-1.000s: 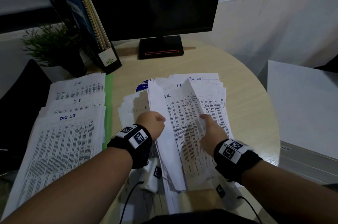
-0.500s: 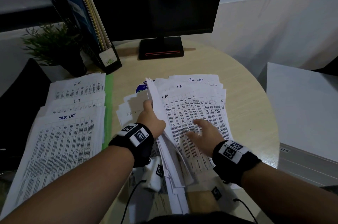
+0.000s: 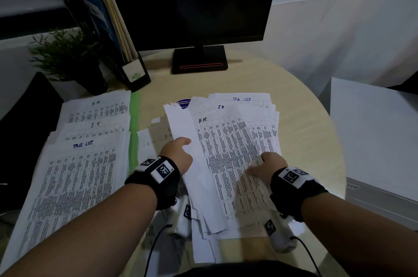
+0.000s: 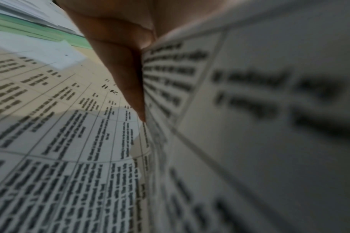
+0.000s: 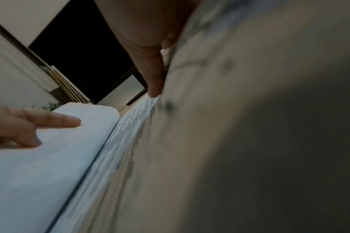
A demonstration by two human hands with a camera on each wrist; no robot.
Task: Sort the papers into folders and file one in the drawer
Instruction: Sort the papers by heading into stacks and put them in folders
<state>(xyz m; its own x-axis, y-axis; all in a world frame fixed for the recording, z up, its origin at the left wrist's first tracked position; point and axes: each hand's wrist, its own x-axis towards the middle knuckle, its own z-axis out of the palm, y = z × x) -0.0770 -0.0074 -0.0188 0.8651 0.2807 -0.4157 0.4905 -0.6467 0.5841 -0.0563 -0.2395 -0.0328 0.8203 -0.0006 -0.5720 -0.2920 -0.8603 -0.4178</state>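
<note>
A loose pile of printed papers (image 3: 228, 154) lies mid-table, with a sheet headed H.R. (image 4: 56, 141) on top and I.T and TASK LIST sheets fanned out behind it. My left hand (image 3: 178, 154) grips a bundle of turned-over sheets (image 3: 192, 186) by its left edge, thumb on the blank white backs (image 5: 50, 157). At the H.R. sheet's right edge, my right hand (image 3: 269, 163) has its thumb on top and its fingers (image 5: 152, 71) tucked under the paper. Left of the hands, three sorted stacks (image 3: 74, 174) headed H.R., I.T and TASK LIST lie on a green folder (image 3: 134, 118).
A dark monitor (image 3: 196, 5) on its stand (image 3: 199, 59) is at the back of the round wooden table (image 3: 305, 129). A file holder with upright folders (image 3: 117, 34) and a potted plant (image 3: 65, 54) stand back left. A white cabinet (image 3: 373, 129) sits to the right.
The sheet held up between both hands a second ago now lies flat. My right hand slid from the middle of the H.R. sheet to its right edge; the left bundle leans further left.
</note>
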